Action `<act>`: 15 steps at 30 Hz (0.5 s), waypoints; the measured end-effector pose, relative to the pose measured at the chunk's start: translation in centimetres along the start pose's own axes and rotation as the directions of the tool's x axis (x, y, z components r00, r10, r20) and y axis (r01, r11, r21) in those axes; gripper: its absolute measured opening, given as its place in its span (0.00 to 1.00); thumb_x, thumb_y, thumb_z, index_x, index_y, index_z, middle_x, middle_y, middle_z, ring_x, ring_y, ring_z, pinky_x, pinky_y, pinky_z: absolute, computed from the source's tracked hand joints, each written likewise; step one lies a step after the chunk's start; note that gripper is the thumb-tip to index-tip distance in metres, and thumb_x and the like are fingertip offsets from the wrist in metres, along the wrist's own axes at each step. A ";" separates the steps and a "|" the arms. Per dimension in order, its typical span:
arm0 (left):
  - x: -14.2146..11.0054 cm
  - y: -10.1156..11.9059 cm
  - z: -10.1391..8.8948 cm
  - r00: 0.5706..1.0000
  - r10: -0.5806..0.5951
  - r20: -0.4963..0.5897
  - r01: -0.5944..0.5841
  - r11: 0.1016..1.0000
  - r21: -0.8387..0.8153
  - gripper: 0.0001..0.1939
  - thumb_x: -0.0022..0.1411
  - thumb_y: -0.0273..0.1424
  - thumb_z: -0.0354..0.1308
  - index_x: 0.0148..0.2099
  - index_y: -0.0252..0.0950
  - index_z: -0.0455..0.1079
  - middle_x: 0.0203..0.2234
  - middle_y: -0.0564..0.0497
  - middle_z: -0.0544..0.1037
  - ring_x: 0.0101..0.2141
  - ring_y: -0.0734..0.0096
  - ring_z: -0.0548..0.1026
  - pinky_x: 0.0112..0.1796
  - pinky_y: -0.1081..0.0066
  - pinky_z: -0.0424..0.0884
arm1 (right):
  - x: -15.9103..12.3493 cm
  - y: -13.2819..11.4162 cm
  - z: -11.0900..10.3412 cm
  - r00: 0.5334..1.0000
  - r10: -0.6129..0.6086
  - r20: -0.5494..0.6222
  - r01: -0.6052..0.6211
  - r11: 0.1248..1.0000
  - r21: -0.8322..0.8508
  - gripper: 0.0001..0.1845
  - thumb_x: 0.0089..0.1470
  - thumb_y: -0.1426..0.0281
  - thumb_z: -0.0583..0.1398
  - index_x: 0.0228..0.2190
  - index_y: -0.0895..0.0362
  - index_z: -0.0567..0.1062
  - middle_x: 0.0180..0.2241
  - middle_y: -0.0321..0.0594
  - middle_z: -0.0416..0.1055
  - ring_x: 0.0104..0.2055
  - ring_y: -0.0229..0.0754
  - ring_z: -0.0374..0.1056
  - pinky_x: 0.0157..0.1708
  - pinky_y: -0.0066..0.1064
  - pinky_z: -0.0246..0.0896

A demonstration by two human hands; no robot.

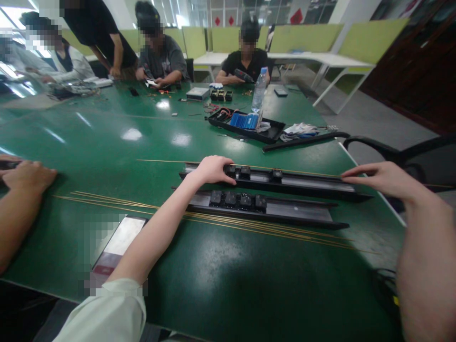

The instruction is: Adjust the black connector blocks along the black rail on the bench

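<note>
A long black channel rail point(302, 184) with a pale inner strip lies across the green table, holding a few small black blocks point(276, 175). My left hand point(215, 170) grips this rail near its left part, thumb on the near side and fingers over the far side, around a black block. At the rail's right part my right hand point(377, 176) pinches a thin brass rod point(302, 173) that runs along the far edge. Nearer to me rests a second black channel rail point(299, 212) with several black blocks point(238, 201) in a row. Several loose brass rods point(249, 223) lie before it.
Beyond the rails stand a black tray point(245, 124) with a blue part, a water bottle point(259, 90), and white gloves point(301, 131). A phone point(123, 242) lies under my left forearm. Another person's hand point(30, 176) rests at left; other people sit across the table.
</note>
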State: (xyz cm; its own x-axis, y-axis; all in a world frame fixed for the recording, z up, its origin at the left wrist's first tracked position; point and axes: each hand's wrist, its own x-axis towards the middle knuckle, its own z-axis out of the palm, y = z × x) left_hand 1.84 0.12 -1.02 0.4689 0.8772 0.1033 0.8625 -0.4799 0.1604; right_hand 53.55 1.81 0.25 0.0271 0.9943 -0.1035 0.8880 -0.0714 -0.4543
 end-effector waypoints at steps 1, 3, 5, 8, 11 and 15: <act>0.0 0.0 0.0 1.000 0.002 -0.001 -0.002 1.000 -0.002 0.37 0.49 0.59 0.64 0.54 0.43 0.75 0.47 0.47 0.82 0.46 0.51 0.78 0.43 0.63 0.71 | 0.0 0.0 -0.1 1.000 0.003 -0.001 -0.003 1.000 0.000 0.19 0.40 0.57 0.72 0.35 0.52 0.85 0.38 0.41 0.81 0.45 0.52 0.72 0.47 0.38 0.60; 0.0 0.0 0.0 1.000 0.002 -0.003 -0.002 1.000 -0.003 0.36 0.49 0.59 0.64 0.54 0.43 0.75 0.46 0.47 0.82 0.46 0.51 0.78 0.43 0.63 0.71 | -0.1 -0.1 -0.2 1.000 0.002 -0.003 -0.002 1.000 0.008 0.19 0.40 0.57 0.72 0.35 0.52 0.85 0.39 0.41 0.81 0.46 0.51 0.72 0.48 0.37 0.60; 0.0 0.0 0.0 1.000 -0.002 -0.005 0.002 1.000 0.001 0.36 0.49 0.59 0.64 0.54 0.43 0.75 0.46 0.47 0.82 0.46 0.52 0.78 0.43 0.63 0.71 | -0.3 -0.3 -0.2 1.000 0.007 -0.014 -0.007 1.000 0.011 0.20 0.40 0.56 0.72 0.36 0.52 0.85 0.39 0.42 0.81 0.46 0.52 0.73 0.48 0.38 0.60; -0.1 0.2 0.0 1.000 -0.009 -0.006 0.009 1.000 0.008 0.36 0.49 0.59 0.64 0.54 0.42 0.75 0.46 0.46 0.82 0.46 0.52 0.78 0.43 0.63 0.71 | -0.4 -0.5 -0.2 0.999 0.006 -0.038 -0.006 1.000 0.003 0.22 0.39 0.55 0.72 0.36 0.52 0.85 0.39 0.44 0.81 0.44 0.52 0.73 0.46 0.39 0.60; -0.2 0.3 0.1 1.000 -0.015 -0.012 0.015 1.000 0.014 0.36 0.50 0.58 0.64 0.54 0.42 0.75 0.47 0.46 0.82 0.46 0.52 0.78 0.43 0.63 0.71 | -0.5 -1.3 0.1 0.999 -0.009 -0.043 0.008 1.000 -0.004 0.22 0.40 0.54 0.72 0.37 0.52 0.85 0.39 0.43 0.81 0.44 0.51 0.73 0.45 0.39 0.61; -0.3 0.4 0.1 0.999 -0.021 -0.025 0.022 1.000 0.022 0.36 0.50 0.58 0.64 0.54 0.42 0.75 0.47 0.47 0.82 0.46 0.53 0.78 0.43 0.64 0.71 | -1.0 -3.8 0.9 0.995 -0.086 -0.055 0.088 0.996 0.023 0.19 0.44 0.55 0.70 0.37 0.51 0.84 0.40 0.41 0.81 0.46 0.51 0.72 0.47 0.37 0.61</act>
State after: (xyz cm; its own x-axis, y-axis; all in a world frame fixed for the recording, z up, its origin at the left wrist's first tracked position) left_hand 2.06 -0.38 -1.13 0.4456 0.8865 0.1248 0.8765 -0.4604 0.1407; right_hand 49.73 1.00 1.24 -0.0246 0.9996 -0.0150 0.8763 0.0143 -0.4815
